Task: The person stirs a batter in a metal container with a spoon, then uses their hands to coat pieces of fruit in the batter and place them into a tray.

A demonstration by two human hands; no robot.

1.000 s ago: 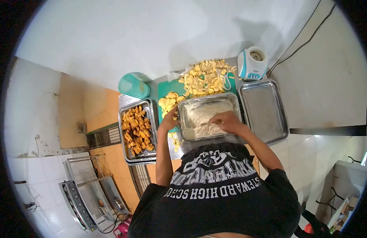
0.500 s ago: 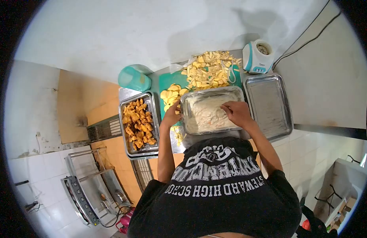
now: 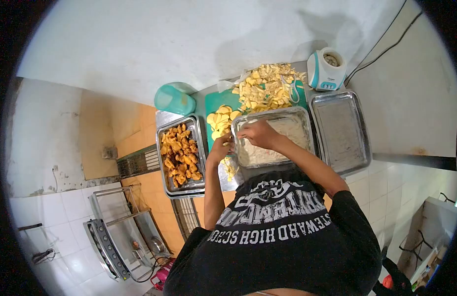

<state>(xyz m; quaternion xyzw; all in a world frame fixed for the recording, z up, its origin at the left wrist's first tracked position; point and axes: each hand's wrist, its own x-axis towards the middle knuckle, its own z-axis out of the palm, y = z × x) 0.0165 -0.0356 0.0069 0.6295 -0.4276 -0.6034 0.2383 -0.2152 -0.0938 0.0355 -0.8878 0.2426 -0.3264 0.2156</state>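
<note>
In front of me a rectangular metal tray (image 3: pixel 303 114) holds a pale, wet batter-like mixture (image 3: pixel 292 133). My left hand (image 3: pixel 220 149) is closed at the tray's left rim, its fingertips partly hidden there. Over the left part of the mixture is my right hand (image 3: pixel 259 134), fingers curled down and pressed together. Whatever it pinches, if anything, is hidden. Yellow potato slices (image 3: pixel 221 120) lie just beyond my left hand, on a green cutting board (image 3: pixel 213 101).
A tray of browned fried pieces (image 3: pixel 179 155) stands to the left, with a teal plastic container (image 3: pixel 174 100) behind it. Cut yellow pieces (image 3: pixel 263 89) are heaped at the back. On the right are another metal tray (image 3: pixel 341 130) and a white-and-teal appliance (image 3: pixel 326 69).
My right hand has moved left across the tray, from the right side of the mixture to its left part. The left hand stays at the rim. The view has shifted slightly.
</note>
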